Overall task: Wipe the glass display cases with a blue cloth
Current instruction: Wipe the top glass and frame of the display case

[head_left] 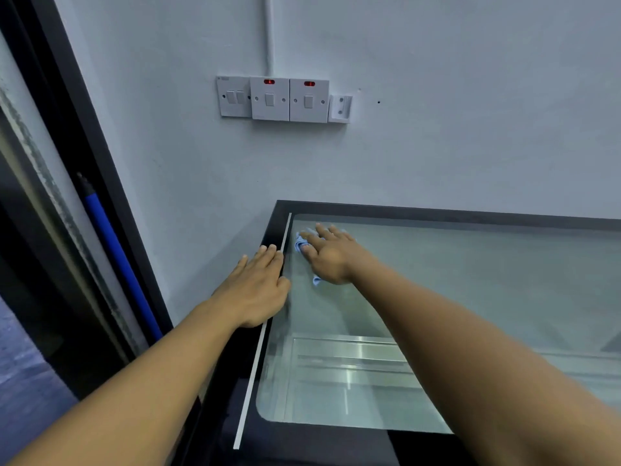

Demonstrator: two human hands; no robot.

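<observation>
A glass display case (pixel 470 280) with a black frame fills the lower right, its top pane facing up. My right hand (pixel 331 255) lies flat on the glass near the far left corner, pressing a blue cloth (pixel 301 244) against it. Only small bits of the cloth show at my fingers and under my palm. My left hand (pixel 257 287) rests flat, fingers together, on the case's left black edge beside a white trim strip (pixel 260 334), holding nothing.
A white wall stands right behind the case, with a row of switches (pixel 272 99) above it. A dark door frame (pixel 100 183) and a blue pole (pixel 121 260) lean at the left. Metal shelving (pixel 349 361) shows through the glass.
</observation>
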